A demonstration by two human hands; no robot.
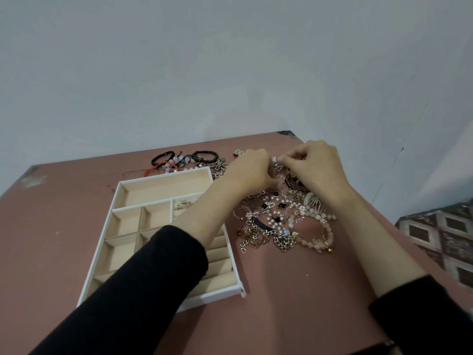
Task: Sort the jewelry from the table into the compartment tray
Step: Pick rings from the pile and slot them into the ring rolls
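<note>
Black sleeves point(133, 285) lowest in frame, left forearm crossing over tray point(101, 254). Tray sits on left part of table point(51, 221); one small metal piece point(183, 204) in upper-right compartment. Pile point(279, 221) of chains, pearls and beads lies just right of tray. Bracelets point(184, 160) lie beyond tray (black, red, pink). Both hands meet above pile's far edge: right hand point(316, 165) pinches small ring point(280, 158); left hand point(249, 172) has fingers curled, seemingly pinching same ring, tips hidden.

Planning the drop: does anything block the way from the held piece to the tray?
Only the left forearm, lying over the tray's right-hand compartments. The left hand and right hand pinch a small metal piece beyond the tray's far right corner.
</note>
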